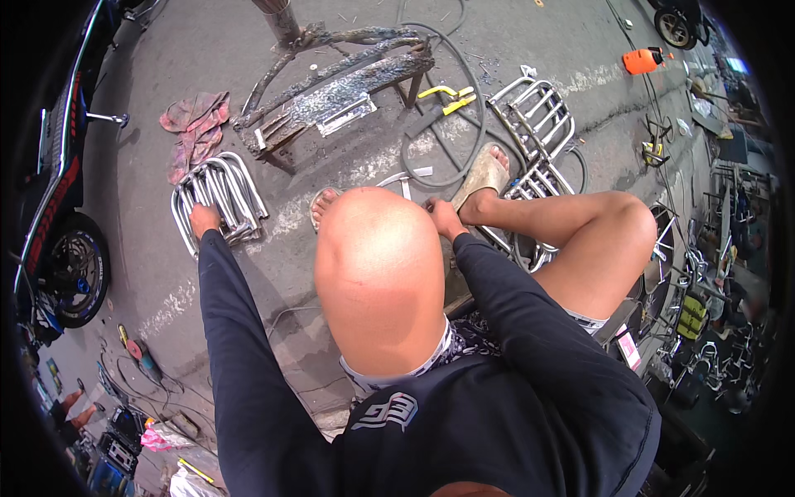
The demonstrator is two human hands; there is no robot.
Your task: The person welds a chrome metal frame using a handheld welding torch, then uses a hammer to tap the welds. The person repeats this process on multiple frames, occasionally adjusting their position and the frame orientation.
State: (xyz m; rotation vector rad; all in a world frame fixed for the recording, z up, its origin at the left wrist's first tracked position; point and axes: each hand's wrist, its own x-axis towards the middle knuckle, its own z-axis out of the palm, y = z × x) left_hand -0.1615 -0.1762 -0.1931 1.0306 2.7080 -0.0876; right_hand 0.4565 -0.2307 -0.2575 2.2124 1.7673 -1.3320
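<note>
My left hand [204, 219] reaches down to a stack of bent, shiny metal tubes [236, 195] on the ground at the left. Its fingers are closed round one of the tubes. Beside my raised knee, my right hand [447, 220] is closed near my right foot. Whatever it may hold is too small or hidden to make out. Welded metal tube racks [534, 116] lie just beyond and right of that foot. Past my feet stands a low, spatter-crusted metal stand [339, 95], with a yellow clamp [451, 99] on the ground at its right.
A red-stained rag [197, 124] lies behind the tube stack. Grey cable [476, 137] loops over the concrete near my right foot. An orange bottle [643, 60] is at the far right. Motorcycles stand at the left [74, 265] and far right [675, 29]. An angle grinder [142, 356] lies lower left.
</note>
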